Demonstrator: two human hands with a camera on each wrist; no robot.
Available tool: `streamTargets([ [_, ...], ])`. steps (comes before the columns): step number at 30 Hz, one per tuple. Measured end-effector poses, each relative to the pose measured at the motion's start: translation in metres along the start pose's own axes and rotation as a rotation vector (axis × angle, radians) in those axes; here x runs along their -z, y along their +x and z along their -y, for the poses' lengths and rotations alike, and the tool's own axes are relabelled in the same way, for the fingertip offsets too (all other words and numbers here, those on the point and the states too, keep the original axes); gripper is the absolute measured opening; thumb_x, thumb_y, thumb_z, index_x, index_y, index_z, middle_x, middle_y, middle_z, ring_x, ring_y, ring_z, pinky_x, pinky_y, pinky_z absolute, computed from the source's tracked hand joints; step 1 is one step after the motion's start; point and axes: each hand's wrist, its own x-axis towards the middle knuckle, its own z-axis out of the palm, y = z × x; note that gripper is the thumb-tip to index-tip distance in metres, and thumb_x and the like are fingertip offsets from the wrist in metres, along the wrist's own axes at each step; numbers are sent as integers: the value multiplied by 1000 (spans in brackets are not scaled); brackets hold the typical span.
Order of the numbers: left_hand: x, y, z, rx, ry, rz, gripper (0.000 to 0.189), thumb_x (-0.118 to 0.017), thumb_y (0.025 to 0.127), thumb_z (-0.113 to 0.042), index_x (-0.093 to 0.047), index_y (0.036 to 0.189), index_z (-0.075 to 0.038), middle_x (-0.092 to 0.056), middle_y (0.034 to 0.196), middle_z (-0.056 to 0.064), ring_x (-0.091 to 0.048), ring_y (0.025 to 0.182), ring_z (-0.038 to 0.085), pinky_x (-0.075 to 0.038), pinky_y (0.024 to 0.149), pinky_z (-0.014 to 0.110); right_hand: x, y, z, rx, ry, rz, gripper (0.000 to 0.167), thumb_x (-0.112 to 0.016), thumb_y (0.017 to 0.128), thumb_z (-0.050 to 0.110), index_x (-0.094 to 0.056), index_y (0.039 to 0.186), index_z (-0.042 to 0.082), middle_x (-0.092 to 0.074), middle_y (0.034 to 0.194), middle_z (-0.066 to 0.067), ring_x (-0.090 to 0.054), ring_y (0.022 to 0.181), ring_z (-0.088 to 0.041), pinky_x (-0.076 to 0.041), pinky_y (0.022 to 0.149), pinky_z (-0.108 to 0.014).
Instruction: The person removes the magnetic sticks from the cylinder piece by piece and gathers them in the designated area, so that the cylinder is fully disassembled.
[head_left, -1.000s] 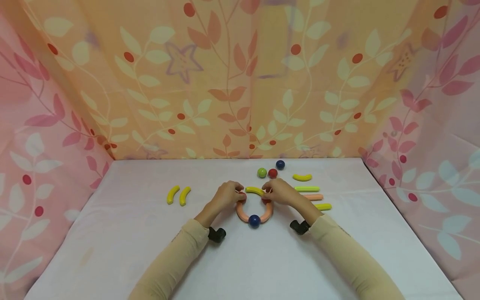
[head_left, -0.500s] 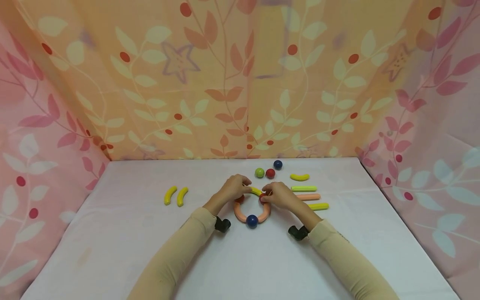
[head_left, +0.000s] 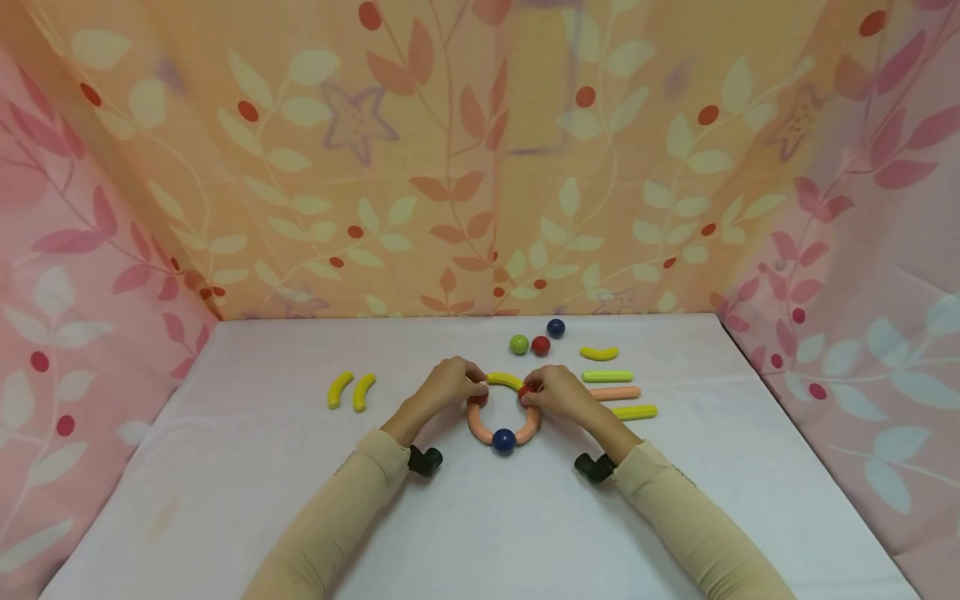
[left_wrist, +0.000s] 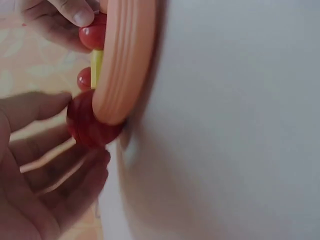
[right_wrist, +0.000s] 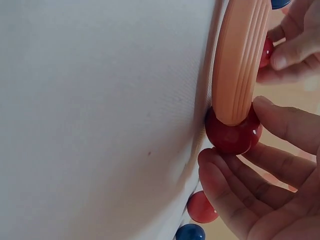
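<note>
A ring of toy pieces lies on the table: two salmon curved bars [head_left: 478, 425] with a blue ball [head_left: 504, 442] between them at the near side, and a yellow curved bar [head_left: 505, 379] across the far side. My left hand [head_left: 447, 385] holds the red ball [left_wrist: 90, 122] at the ring's left between thumb and fingers. On the opposite side, my right hand [head_left: 562, 392] pinches another red ball [right_wrist: 232, 134], which sits at the end of a salmon bar [right_wrist: 240, 65]. In the head view, the fingers partly cover both red balls.
Behind the ring sit green [head_left: 519, 344], red [head_left: 541, 346] and dark blue [head_left: 556, 328] balls. Further right lie a yellow curved bar [head_left: 599, 353] and straight green [head_left: 607, 377], salmon [head_left: 618, 392] and yellow [head_left: 637, 412] bars. Two yellow curved bars [head_left: 341, 390] lie left.
My left hand reached forward over the yellow curved bar half a second ago and has drawn back to the left red ball, uncovering that bar. My right hand stays at its red ball.
</note>
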Motion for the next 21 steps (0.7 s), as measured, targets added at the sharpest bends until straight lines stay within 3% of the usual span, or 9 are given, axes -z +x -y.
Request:
streamTargets([
  [5, 2, -4, 9, -64, -9, 77, 27, -75, 85, -20, -72, 111, -10, -72, 104, 5, -60, 93, 16, -50, 84, 30, -3, 3, 2, -6, -9, -6, 32, -75, 85, 19, -71, 110, 0, -71, 91, -7, -59, 83, -16, -53, 78, -33],
  [12, -1, -15, 8, -53, -24, 135, 29, -77, 84, -20, -70, 110, -10, -69, 102, 4, -58, 91, 15, -50, 84, 30, -2, 9, 5, 41, -32, 29, 32, -77, 83, 15, -71, 111, 1, -72, 92, -7, -61, 82, -15, -53, 76, -30],
  [21, -10, -39, -2, -103, 24, 130, 28, -77, 83, -18, -70, 108, -7, -69, 95, 4, -59, 85, 14, -49, 77, 28, 0, 20, 11, 71, -60, 107, 32, -75, 83, 8, -70, 115, 1, -70, 100, -9, -57, 87, -18, -52, 82, -32],
])
